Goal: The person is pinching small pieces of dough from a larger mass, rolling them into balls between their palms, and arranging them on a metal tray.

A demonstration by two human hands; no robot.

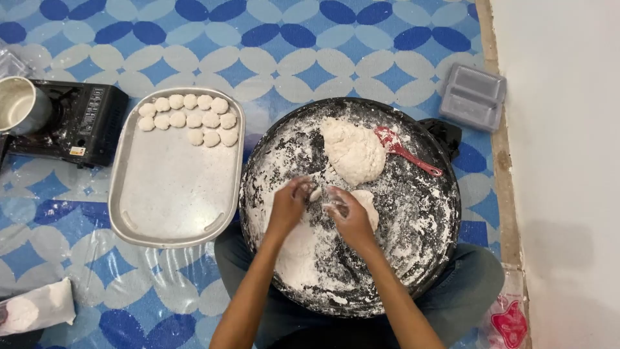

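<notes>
I saw my left hand (289,201) and my right hand (345,213) meet over the floured black round pan (445,213), fingers curled together on a small dough piece (315,193) pinched between them. Just beyond my right hand lay the big dough lump (352,152), and past it, further to the right, a red spatula (405,150) rested in the flour. A smaller dough mound (368,205) sat touching my right hand's outer side. Out past my left hand stood a metal tray (174,194) on the patterned floor mat (161,291), with shaped dough rounds (190,120) clustered at its far end. Further left was a black portable stove (84,123) carrying a pot (19,103). Well off to the right lay a grey plastic tray (473,97).
</notes>
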